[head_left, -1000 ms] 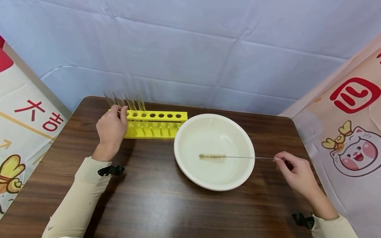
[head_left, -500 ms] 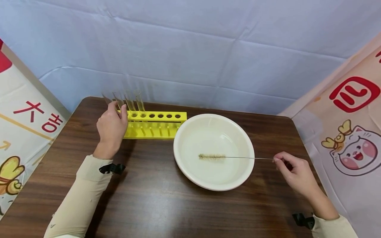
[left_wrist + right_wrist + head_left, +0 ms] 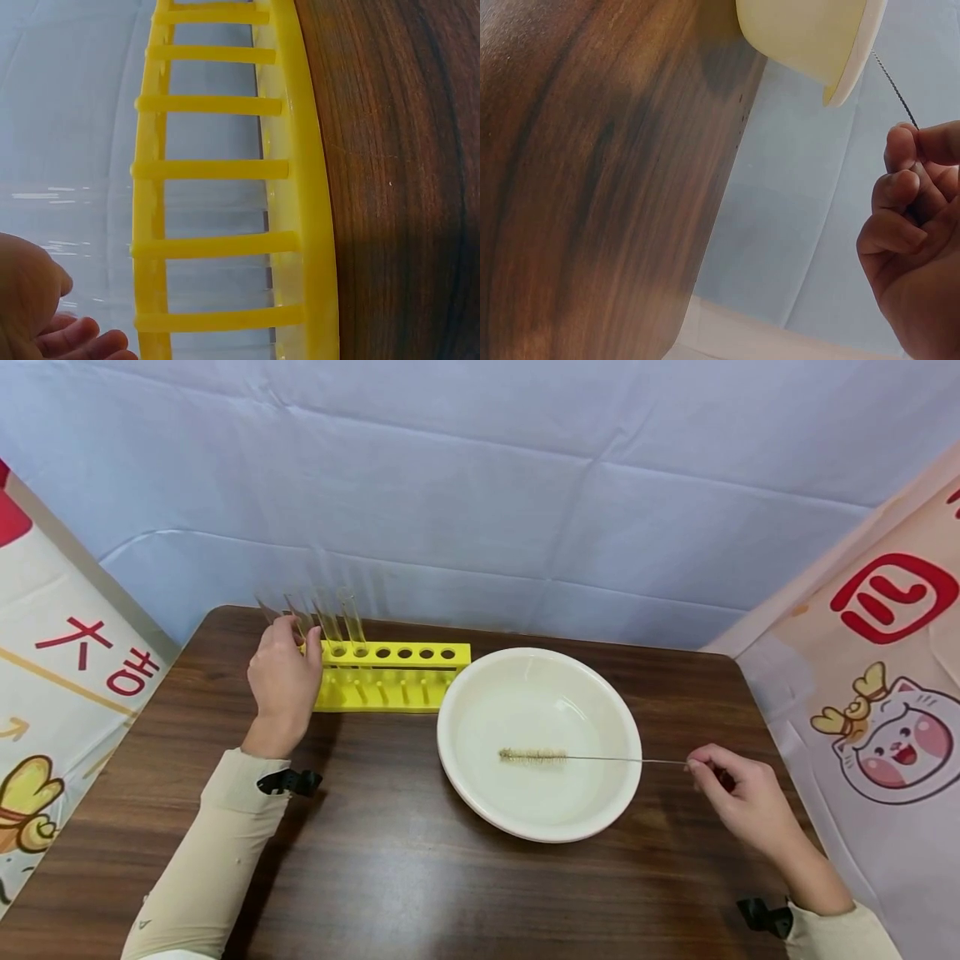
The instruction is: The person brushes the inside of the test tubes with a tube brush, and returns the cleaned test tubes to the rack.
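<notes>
My left hand (image 3: 283, 681) is at the left end of the yellow rack (image 3: 390, 695), beside several clear glass test tubes (image 3: 352, 618) standing in it. In the left wrist view, the thumb and loosely bent fingers of the left hand (image 3: 45, 307) are apart, left of the rack (image 3: 307, 187); whether they touch a tube is unclear. The right hand (image 3: 750, 797) pinches the thin wire handle of a bristle brush (image 3: 534, 755), whose head is over the white basin (image 3: 450, 760). The right wrist view shows that pinch by the right hand (image 3: 915, 232) on the wire (image 3: 894, 86).
The basin stands just right of the rack on a brown wooden table (image 3: 375, 860). Behind the table hangs a pale blue cloth (image 3: 465, 485). Printed panels stand at the left (image 3: 75, 693) and right (image 3: 885, 693).
My left hand has shifted slightly at the rack, with its forearm moving a little to the right. The right hand and brush have barely moved left.
</notes>
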Demonstrator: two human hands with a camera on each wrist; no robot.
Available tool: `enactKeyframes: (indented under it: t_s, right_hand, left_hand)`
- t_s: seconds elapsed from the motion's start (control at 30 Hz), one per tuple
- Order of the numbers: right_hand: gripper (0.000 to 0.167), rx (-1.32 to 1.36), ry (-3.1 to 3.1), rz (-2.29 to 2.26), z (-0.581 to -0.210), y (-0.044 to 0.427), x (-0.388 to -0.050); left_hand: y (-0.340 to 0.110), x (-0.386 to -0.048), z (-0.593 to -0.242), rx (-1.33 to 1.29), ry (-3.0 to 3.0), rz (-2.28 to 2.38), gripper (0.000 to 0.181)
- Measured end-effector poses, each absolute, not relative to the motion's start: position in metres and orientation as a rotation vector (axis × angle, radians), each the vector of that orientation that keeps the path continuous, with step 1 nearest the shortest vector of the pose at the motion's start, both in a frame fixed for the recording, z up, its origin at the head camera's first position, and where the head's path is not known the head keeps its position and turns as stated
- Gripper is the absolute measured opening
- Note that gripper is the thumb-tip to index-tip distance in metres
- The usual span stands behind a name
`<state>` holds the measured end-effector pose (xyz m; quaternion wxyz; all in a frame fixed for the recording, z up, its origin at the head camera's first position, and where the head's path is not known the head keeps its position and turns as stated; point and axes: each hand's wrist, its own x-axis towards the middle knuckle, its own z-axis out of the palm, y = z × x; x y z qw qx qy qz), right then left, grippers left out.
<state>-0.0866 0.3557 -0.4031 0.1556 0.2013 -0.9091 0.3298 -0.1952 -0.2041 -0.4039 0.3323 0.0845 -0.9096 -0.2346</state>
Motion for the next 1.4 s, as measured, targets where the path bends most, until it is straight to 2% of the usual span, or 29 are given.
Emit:
enactKeyframes:
  t_s: [0.7,1.17,1.4]
  right_hand:
    - [0.024,0.592,-2.626,0.931,-0.402,0.354,-0.087]
    - [0.037,0.655,-2.802,1.010,-0.402,0.355,-0.086]
    - [0.036,0.727,-2.801,1.017,-0.403,0.352,-0.087]
  left_hand:
    - [-0.201,-0.192,-0.405,0.296,-2.395,-0.622,0.040]
    - [-0.202,-0.196,-0.390,0.162,-2.272,-0.622,0.033]
    - [-0.204,-0.193,-0.380,0.089,-2.188,-0.618,0.027]
